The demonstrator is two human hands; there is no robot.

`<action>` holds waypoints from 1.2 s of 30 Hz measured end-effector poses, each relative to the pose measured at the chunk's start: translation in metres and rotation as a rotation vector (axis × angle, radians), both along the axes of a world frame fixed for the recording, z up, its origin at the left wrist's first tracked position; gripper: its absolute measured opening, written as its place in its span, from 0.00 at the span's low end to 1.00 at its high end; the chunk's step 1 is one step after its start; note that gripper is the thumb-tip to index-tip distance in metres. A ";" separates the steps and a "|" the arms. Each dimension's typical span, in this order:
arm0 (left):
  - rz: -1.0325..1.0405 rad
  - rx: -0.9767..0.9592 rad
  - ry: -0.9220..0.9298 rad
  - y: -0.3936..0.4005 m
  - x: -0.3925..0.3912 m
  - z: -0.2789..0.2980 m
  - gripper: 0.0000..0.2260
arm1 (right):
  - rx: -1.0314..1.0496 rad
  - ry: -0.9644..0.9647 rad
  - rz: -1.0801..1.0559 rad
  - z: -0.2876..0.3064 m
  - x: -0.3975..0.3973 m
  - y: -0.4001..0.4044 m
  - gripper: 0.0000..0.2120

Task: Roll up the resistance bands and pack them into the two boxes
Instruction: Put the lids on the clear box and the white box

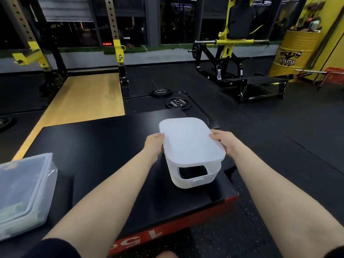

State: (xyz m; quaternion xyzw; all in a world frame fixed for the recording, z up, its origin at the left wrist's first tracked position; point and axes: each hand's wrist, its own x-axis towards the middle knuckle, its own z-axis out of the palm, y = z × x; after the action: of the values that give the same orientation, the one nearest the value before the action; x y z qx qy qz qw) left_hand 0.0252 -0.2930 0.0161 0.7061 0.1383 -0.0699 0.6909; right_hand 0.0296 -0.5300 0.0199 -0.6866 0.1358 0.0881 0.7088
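Observation:
A white plastic box (pixel 195 178) stands on the black padded platform (pixel 104 146) near its right edge. Through the box's handle cut-out something dark shows inside. A white lid (pixel 189 140) sits over the box, slightly askew and raised at the near end. My left hand (pixel 154 143) grips the lid's left edge and my right hand (pixel 222 141) grips its right edge. A second, clear plastic box (pixel 26 192) with a lid on it lies at the platform's near left, with dim greenish contents visible through its wall.
The platform has a red side with white numerals (pixel 145 239) facing me. Two black weight plates (pixel 177 103) lie on the floor beyond it. A squat rack (pixel 119 53) stands far left, a yellow-and-black machine (pixel 229 58) far right, a yellow drum (pixel 292 53) beside it.

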 end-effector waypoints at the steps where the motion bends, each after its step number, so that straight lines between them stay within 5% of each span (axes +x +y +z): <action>1: -0.003 0.008 0.009 -0.002 -0.002 -0.005 0.12 | -0.032 -0.025 -0.006 -0.003 -0.002 0.000 0.12; 25: -0.100 0.377 -0.001 -0.026 -0.001 -0.054 0.19 | -0.532 -0.120 0.130 -0.050 0.004 0.006 0.13; 36: -0.224 0.592 0.057 -0.030 -0.001 -0.063 0.27 | -0.941 -0.074 0.204 -0.072 0.009 0.017 0.25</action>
State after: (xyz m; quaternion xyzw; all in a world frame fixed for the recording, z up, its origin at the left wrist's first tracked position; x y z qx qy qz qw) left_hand 0.0242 -0.3229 -0.0473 0.8851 0.0932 -0.1224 0.4393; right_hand 0.0382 -0.5131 -0.0522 -0.9452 0.0674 0.0617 0.3135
